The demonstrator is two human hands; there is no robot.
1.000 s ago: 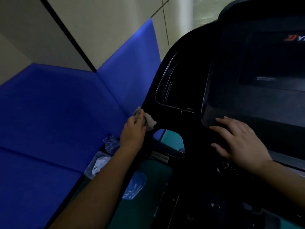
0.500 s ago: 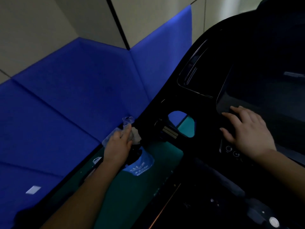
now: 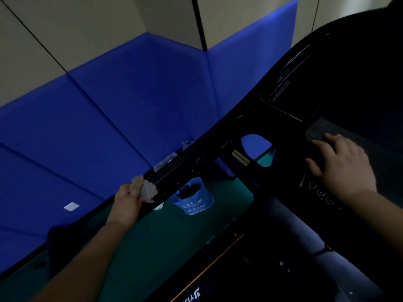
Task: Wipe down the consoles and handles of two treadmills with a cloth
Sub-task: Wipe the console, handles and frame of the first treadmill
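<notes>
The left hand (image 3: 128, 201), at the near left, and the right hand (image 3: 342, 164), further right, are both showing bare. The left forearm (image 3: 87, 258) and right forearm (image 3: 380, 211) are running uncovered to the view's edges, dim light hiding finer detail.

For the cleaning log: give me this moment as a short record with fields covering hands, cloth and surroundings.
wiping side: left hand grips the cloth against the near end of the left handle
bracing side: right hand lies flat, fingers spread, on the console
controls: round buttons beside the right wrist
floor: blue bag beneath the handle
backdrop: blue wall padding
</notes>
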